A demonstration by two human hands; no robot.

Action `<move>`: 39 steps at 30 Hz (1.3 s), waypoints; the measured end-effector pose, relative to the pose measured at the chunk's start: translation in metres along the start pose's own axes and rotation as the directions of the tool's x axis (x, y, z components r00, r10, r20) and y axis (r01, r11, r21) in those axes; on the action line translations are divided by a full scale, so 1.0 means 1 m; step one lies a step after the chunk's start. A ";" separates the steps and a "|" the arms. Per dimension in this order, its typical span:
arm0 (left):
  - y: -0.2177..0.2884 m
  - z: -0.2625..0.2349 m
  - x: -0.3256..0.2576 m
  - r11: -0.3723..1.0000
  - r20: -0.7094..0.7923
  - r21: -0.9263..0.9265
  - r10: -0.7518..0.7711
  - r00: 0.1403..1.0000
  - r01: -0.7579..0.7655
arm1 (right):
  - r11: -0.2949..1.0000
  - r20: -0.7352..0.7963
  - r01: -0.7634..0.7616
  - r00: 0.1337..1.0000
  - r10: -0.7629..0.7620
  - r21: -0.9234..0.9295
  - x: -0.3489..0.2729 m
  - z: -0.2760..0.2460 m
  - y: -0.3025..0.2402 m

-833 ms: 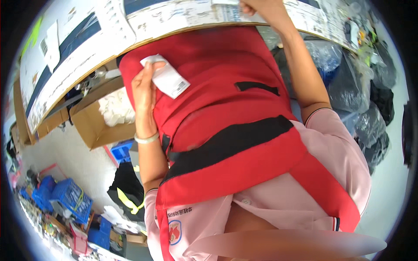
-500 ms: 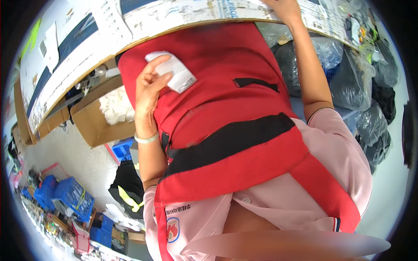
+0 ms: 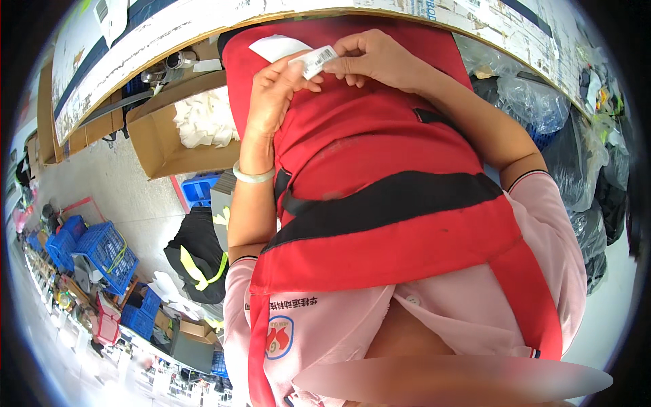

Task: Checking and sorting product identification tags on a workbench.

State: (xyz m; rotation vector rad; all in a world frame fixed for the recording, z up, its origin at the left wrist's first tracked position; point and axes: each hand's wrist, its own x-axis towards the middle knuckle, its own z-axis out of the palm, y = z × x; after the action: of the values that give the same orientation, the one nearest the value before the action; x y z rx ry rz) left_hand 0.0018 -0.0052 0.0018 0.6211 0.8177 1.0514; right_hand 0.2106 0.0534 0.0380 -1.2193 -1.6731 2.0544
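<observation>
My red apron (image 3: 380, 224) fills most of the view, below the bench edge (image 3: 203, 30). To my left an open carton (image 3: 159, 136) holds white pieces, blue crates (image 3: 102, 247) farther off. My hands meet at the chest: the left hand (image 3: 274, 95) and right hand (image 3: 373, 61) both pinch one small white tag (image 3: 313, 61), with what may be a second white slip (image 3: 278, 47) behind it.

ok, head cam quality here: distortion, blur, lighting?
Head view: strong fisheye, the bench edge bows and the corners are black; even daylight, no glare; both hands and the small tag are sharp; a smeared band crosses the bottom; the far floor is soft.
</observation>
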 end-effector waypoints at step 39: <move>-0.002 -0.003 0.007 0.984 -0.232 0.172 -0.003 0.973 0.044 | 0.992 -0.354 0.080 0.929 -0.109 -0.097 0.047 -0.051 -0.051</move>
State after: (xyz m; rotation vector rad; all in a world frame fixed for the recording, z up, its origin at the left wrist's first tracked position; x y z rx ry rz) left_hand 0.0020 0.0005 -0.0028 0.6430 1.1286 1.0489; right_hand 0.2015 0.1353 0.0618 -1.4085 -1.6147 1.6022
